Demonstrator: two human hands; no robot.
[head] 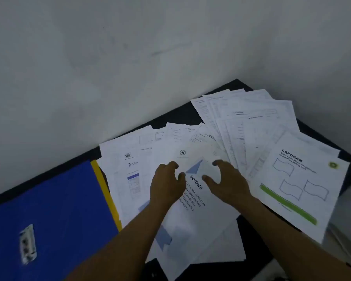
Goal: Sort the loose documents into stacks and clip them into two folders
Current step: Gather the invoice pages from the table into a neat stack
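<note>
- Documents (pixel 241 122) lie fanned and unsorted across the dark table (pixel 236 86); no stack is squared yet.
- Left hand (pixel 166 183) and right hand (pixel 227 183) sit over the invoice sheet (pixel 199 201), fingers (pixel 218 163) apart, loosely bent, gripping nothing.
- Blue folder (pixel 49 199) and yellow folder (pixel 102 183) wait at left; I'd say all the clipping is left to do.

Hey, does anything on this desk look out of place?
The loose documents are fanned across the dark table at clashing angles, not stacked. The INVOICE sheet lies skewed beneath the left hand and right hand; the LAPORAN sheet seems to overhang the right edge.
</note>
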